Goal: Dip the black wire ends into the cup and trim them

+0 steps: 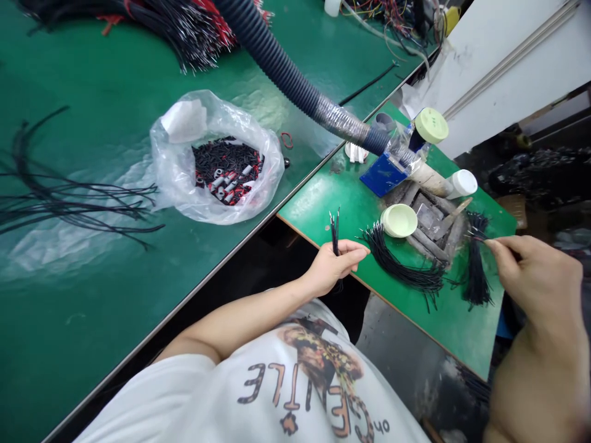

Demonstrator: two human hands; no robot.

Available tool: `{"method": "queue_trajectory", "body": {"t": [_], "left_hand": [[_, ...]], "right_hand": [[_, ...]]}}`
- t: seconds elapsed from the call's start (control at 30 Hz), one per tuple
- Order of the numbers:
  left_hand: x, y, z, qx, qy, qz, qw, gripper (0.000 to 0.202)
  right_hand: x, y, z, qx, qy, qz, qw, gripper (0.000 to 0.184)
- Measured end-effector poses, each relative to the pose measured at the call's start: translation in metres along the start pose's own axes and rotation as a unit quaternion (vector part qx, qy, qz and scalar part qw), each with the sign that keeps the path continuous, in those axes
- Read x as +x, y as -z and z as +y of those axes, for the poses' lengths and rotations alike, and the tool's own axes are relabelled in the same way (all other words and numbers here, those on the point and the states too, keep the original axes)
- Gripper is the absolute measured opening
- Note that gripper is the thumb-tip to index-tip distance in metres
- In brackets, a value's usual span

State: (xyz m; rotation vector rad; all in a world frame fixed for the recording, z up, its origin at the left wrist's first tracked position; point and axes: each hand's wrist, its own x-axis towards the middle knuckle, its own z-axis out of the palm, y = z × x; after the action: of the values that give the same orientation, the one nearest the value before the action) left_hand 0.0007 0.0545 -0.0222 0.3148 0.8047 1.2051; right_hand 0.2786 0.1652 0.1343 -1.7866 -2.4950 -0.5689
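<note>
Green desk [115, 295], cluttered; left hand [333, 267] fingers [356, 250] clamped on black wires [334, 231]; right hand [538, 277] fingers pinch thin wire [478, 235], end blurred.

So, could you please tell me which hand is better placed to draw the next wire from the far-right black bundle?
Right: the right hand pinches the black wire bundle at its tips, while the left hand has its grip full with a few upright black wires.

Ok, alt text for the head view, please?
Left hand pinches short black wires upright; right hand pinches strands of a black wire bundle on a small green table. A plastic bag of small tubes sits nearby.
</note>
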Motion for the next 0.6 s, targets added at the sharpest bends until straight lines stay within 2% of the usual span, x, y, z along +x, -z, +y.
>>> {"method": "queue_trajectory", "body": {"t": [0.1, 0.23, 0.3, 0.37, 0.43, 0.5, 0.53, 0.6], "left_hand": [[-0.006, 0.003, -0.003, 0.006, 0.021, -0.022, 1.0, 0.04], [-0.021, 0.006, -0.007, 0.031, 0.055, -0.049, 0.997, 0.039], [-0.029, 0.009, -0.008, 0.047, 0.062, -0.059, 0.995, 0.039], [-0.037, 0.012, -0.006, 0.068, 0.066, -0.068, 0.993, 0.04], [-0.043, 0.014, -0.003, 0.093, 0.067, -0.079, 0.99, 0.041], [-0.047, 0.016, -0.001, 0.12, 0.06, -0.095, 0.986, 0.039], [-0.049, 0.017, 0.0, 0.132, 0.053, -0.104, 0.984, 0.037], [-0.05, 0.016, -0.001, 0.162, 0.038, -0.114, 0.979, 0.031]], "right_hand": [[-0.022, -0.011, -0.04, 0.036, 0.029, 0.068, 0.997, 0.025], [-0.032, -0.05, -0.101, 0.149, 0.042, 0.053, 0.987, 0.03], [-0.033, -0.062, -0.123, 0.171, 0.053, 0.031, 0.983, 0.031], [-0.036, -0.063, -0.137, 0.173, 0.071, 0.025, 0.982, 0.029], [-0.043, -0.051, -0.147, 0.197, 0.068, 0.059, 0.976, 0.027], [-0.051, -0.036, -0.156, 0.296, 0.06, 0.069, 0.951, 0.021], [-0.055, -0.029, -0.162, 0.364, 0.07, 0.04, 0.928, 0.017], [-0.061, -0.021, -0.176, 0.483, 0.102, -0.071, 0.867, 0.013]]}}
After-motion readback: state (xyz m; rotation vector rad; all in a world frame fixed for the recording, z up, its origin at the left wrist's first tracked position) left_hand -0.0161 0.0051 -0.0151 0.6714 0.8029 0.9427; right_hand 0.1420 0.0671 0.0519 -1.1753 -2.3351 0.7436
